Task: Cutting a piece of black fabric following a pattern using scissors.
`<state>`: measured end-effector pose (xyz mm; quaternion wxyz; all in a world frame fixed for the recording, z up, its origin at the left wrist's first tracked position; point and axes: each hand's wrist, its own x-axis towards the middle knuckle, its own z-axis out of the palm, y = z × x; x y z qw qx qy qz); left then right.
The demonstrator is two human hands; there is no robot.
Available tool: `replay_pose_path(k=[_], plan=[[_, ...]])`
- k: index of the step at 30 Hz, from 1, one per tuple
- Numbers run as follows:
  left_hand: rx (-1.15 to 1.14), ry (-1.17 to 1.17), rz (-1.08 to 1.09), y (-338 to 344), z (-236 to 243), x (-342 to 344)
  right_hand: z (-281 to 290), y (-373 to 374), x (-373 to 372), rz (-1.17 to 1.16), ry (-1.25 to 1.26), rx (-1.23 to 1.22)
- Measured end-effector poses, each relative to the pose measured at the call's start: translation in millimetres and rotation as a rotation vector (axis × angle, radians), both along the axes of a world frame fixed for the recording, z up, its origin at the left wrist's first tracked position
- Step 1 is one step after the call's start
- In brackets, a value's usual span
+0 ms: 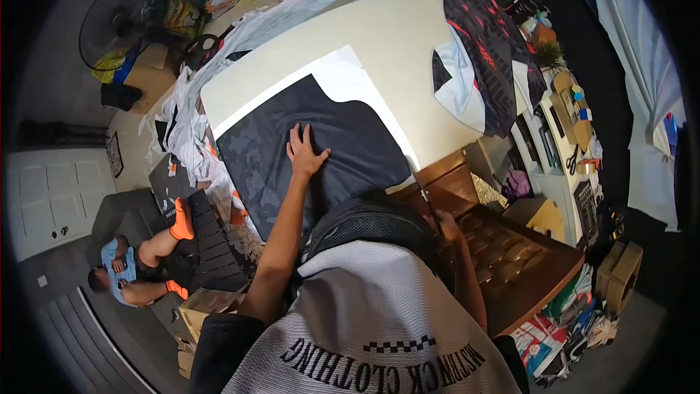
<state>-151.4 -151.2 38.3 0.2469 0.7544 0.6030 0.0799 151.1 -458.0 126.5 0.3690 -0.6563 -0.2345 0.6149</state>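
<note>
My left hand point(307, 155) lies flat with fingers spread on a dark patterned piece of fabric point(350, 146). That piece has a curved upper right edge and rests on white sheet material point(348, 76), which shows as a border along its top and right side. Low on the right, my right hand point(448, 228) is closed round the handles of a pair of scissors point(425, 191). The blades point up toward the right corner of the dark fabric, at the white border. My body hides part of the fabric's near edge.
The cream table point(408, 44) carries a black and red printed garment point(485, 51) at the right. A brown tufted chair point(503, 263) stands close by my right arm. White fabric scraps point(182, 124) heap along the left. Farther left, a person point(131, 270) in orange socks sits on a sofa.
</note>
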Motion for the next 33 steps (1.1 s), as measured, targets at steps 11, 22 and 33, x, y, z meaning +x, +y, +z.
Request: replay_pose_path(k=[11,22,33], plan=[[0.020,0.086,-0.186,34,-6,69,-28,32,32,0.301,-0.142,-0.054],[0.009,0.059,-0.442,67,-6,160,-38,88,35,0.392,-0.176,0.042],[0.149,0.013,-0.479,70,-22,147,-49,108,28,0.351,-0.071,0.013]])
